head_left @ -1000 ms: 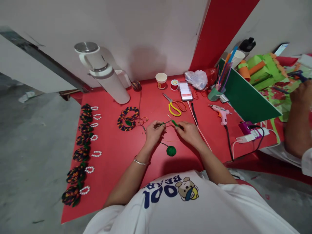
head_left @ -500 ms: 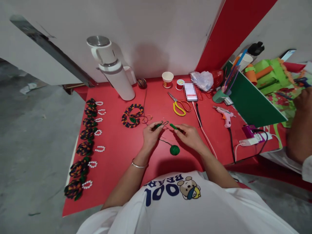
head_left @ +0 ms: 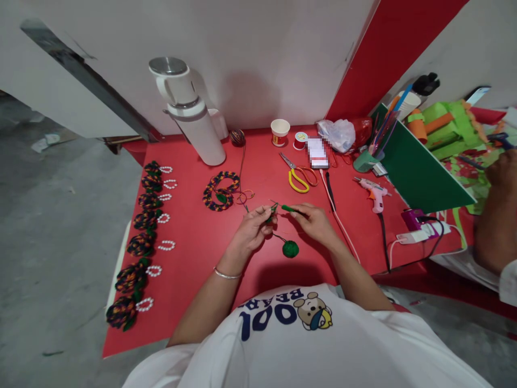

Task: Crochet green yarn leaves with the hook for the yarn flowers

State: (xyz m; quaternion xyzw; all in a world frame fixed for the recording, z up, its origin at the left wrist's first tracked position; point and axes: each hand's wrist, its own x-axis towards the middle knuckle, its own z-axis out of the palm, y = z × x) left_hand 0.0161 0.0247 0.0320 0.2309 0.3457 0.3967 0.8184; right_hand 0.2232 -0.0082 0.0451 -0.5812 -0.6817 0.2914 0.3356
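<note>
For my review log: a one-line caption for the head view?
Left hand pinches green yarn, right hand holds a green-handled crochet hook; green yarn ball on red table.

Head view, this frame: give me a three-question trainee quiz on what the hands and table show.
1. True or false: the green yarn ball lies on the red table between the two forearms.
2. Which hand holds the green-handled crochet hook? A) left hand B) right hand C) the co-worker's hand
3. Fill in: the yellow-handled tool behind the hands is a pair of ____.

Key: 1 true; 2 B; 3 scissors.
</note>
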